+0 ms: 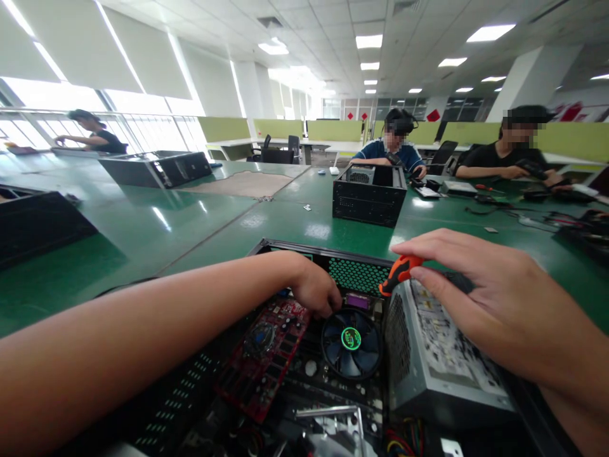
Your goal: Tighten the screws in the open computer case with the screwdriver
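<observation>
An open computer case (333, 252) lies before me with its insides showing. My left hand (318, 287) reaches down into it, fingers curled near the rear wall, between a red graphics card (273, 352) and a round black cooling fan (354, 362). Its fingertips are partly hidden, so whatever they pinch cannot be made out. Over the silver power supply (404, 355) at the right is my right hand (485, 289). It grips the orange and black handle of a screwdriver (401, 273) between thumb and fingers; the shaft is not visible.
Another black computer case (368, 197) stands ahead on the green table (228, 235). More cases (143, 170) sit to the left. Two people (387, 149) work across the table at the right, with cables and parts nearby. A third person (98, 133) sits far left.
</observation>
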Demonstrator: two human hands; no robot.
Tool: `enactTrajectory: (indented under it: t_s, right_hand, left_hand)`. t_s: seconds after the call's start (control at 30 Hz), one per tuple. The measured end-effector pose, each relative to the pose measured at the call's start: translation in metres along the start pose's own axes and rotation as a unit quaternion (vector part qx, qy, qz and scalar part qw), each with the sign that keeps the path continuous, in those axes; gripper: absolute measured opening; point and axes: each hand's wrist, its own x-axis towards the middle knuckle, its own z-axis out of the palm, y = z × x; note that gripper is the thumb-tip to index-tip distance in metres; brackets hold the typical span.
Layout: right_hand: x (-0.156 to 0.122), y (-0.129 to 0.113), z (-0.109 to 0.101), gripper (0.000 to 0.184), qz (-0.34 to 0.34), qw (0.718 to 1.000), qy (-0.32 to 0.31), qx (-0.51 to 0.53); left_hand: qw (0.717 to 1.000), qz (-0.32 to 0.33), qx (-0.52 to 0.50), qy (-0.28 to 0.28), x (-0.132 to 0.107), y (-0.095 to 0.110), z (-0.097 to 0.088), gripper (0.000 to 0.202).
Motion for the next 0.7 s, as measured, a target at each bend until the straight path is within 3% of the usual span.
enactTrajectory:
  t_s: [0.23, 0.57, 0.7]
  right_hand:
    - [0.0016, 0.0055, 0.0015, 0.027, -0.006, 0.999, -0.042, 0.021]
    - [-0.0005, 0.0001, 0.0085, 0.031, 0.007, 0.999, -0.039, 0.034]
    - [0.0022, 0.0062, 0.0057, 0.022, 0.005, 0.998, -0.051, 0.036]
  left_hand:
    - [1.0, 0.015, 0.001, 0.003, 0.0008, -0.0024, 0.0003, 0.021]
    - [1.0, -0.005, 0.01, -0.015, -0.0014, 0.0012, -0.0011, 0.027]
    - [1.0, -0.004, 0.004, -0.012, -0.0011, 0.0006, -0.0011, 0.023]
